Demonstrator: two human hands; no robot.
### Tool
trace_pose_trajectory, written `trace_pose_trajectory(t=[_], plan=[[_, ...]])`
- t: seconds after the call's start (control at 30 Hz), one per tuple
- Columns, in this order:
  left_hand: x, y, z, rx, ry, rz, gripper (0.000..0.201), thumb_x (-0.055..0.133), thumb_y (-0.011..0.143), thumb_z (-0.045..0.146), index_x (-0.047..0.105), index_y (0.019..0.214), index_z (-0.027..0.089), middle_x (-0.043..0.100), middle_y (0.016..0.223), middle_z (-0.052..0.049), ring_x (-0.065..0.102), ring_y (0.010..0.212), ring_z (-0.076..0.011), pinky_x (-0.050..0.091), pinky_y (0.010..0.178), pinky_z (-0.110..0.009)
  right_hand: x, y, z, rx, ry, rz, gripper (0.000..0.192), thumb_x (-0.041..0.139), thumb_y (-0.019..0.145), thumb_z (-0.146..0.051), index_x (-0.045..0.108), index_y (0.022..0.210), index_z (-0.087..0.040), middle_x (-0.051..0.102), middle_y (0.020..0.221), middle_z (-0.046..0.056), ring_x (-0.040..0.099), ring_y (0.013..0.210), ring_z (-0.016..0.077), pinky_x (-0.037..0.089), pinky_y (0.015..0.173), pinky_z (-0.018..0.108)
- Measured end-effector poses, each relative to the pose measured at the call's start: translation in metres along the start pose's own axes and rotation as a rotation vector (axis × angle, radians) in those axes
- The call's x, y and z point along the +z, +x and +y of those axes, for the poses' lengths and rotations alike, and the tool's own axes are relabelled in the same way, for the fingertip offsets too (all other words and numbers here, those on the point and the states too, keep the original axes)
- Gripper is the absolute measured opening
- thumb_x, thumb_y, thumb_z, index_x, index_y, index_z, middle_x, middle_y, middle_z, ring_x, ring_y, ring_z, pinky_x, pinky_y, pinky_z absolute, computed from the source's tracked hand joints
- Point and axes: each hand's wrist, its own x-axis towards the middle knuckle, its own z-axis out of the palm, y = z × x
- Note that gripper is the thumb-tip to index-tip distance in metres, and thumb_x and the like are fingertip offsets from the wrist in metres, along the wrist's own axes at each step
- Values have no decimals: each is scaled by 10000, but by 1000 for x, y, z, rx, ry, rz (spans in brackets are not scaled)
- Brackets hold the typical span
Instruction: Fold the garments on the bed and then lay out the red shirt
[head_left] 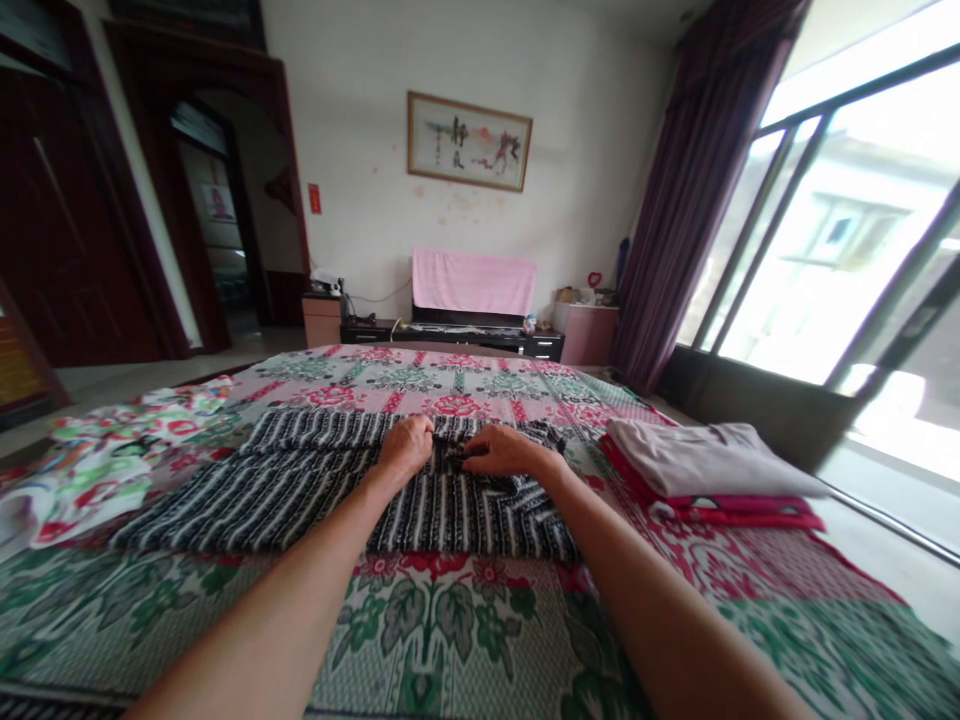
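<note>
A black-and-white striped knit garment (300, 495) lies spread across the flowered bed cover (420, 625) in front of me, its far part folded over or bunched. My left hand (409, 445) is closed on the fabric near the middle of its far part. Just to the right, my right hand (510, 450) has its fingers curled and pinching a dark bunched bit of the same garment. Both hands are close together with a small gap between them. The fingertips are partly hidden in the cloth.
To the right sits a stack of folded clothes (720, 465), grey on top and red below. A white garment with colourful prints (112, 455) lies loosely at the left. Beyond the bed, a pink cloth (474, 280) drapes over a screen on a low cabinet (540, 346).
</note>
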Motion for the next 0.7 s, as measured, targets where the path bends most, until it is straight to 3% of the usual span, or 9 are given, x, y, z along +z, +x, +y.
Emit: trace_pose_trajectory(t=[0.1,0.27,0.37,0.5,0.7], plan=[[-2,-2,1,46,20,-22,317,453,801,165,712,976,218,726,986,-47,653,963,-196,483,853,-270,-1,0,-2,17,21,33,280,584,817,-376,766,877,-172,700,728,4,564,657,120,360,601,210],[-5,-4,3,95,-2,7,378,461,778,156,705,1060,218,696,1081,-57,631,1015,-210,485,906,-293,5,7,2,44,-63,274,267,489,872,-249,746,851,-179,716,824,33,611,800,154,417,745,232],[-5,-4,2,175,-41,29,435,464,774,125,676,1140,223,662,1172,-55,599,1080,-208,455,979,-305,10,10,5,33,-84,346,233,504,859,-202,721,940,-184,715,946,55,614,942,182,425,859,264],[-1,-4,0,327,-31,-35,446,443,801,114,657,1172,239,651,1154,-50,584,1084,-194,424,1018,-307,15,8,1,31,-60,287,268,537,861,-235,666,1085,-165,683,1081,92,603,1027,202,425,917,301],[-2,-8,1,310,81,-205,332,436,890,308,681,1108,258,636,1098,-82,582,1083,-223,450,972,-332,20,6,-3,10,-18,176,296,468,919,-358,676,1031,-180,686,1040,79,612,991,197,422,903,302]])
